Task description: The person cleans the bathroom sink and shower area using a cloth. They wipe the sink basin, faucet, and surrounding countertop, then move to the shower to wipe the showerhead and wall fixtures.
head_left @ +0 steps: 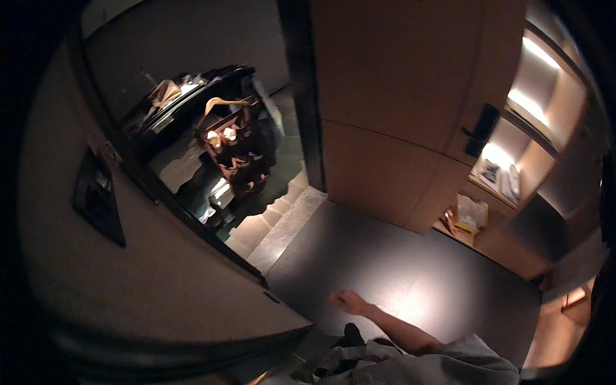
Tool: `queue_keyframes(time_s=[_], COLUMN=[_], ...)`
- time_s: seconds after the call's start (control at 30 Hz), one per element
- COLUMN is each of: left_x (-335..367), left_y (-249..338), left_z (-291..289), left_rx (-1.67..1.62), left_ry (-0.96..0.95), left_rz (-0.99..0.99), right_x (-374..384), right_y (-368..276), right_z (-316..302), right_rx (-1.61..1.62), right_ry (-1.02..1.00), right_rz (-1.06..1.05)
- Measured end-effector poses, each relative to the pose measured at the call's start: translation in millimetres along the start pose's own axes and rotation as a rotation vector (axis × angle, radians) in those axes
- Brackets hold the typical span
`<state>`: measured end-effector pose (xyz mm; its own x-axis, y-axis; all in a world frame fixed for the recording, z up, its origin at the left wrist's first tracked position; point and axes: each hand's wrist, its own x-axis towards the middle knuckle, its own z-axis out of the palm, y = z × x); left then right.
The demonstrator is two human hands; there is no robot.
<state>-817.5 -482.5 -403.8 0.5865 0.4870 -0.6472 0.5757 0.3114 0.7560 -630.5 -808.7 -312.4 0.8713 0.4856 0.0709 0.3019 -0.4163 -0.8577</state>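
Observation:
My right hand (pixel 350 302) hangs over the dark floor, with the bare forearm running back to a grey sleeve (pixel 465 362) at the lower right. Its fingers look curled in, and nothing shows in them. The closest thing to it is the edge of the door leaf (pixel 212 282) on the left, with a gap between them. That door carries a black lock plate (pixel 100 192). My left hand is out of the picture. One dark shoe (pixel 352 333) shows below the hand.
Past the doorway, a pale stone threshold (pixel 289 224) borders a dark heap of goods with a wooden hanger (pixel 221 104). To the right stand a brown door with a black handle (pixel 482 130), lit shelves (pixel 545 144) and a yellow box (pixel 470 215) on a low ledge.

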Motion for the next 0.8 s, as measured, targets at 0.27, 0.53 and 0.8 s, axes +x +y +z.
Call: queue_keyframes(time_s=[0.27, 0.53, 0.8], left_x=[59.9, 85.7, 186.3], left_y=[94.7, 93.2, 125.4], left_z=[165.3, 215.1, 286.5], left_rx=[-0.002, -0.189, -0.449], left_ry=[-0.138, 0.28, 0.337], left_rz=[0.033, -0.2, -0.186], right_x=[133.2, 388.6, 744.4], right_y=[282.9, 302.4, 195.4], right_z=[-199.0, -305.8, -160.7], right_rx=[-0.626, 0.028, 0.219], right_ry=[-0.289, -0.037, -0.377], right_rz=[-0.066, 0.498, 0.002])
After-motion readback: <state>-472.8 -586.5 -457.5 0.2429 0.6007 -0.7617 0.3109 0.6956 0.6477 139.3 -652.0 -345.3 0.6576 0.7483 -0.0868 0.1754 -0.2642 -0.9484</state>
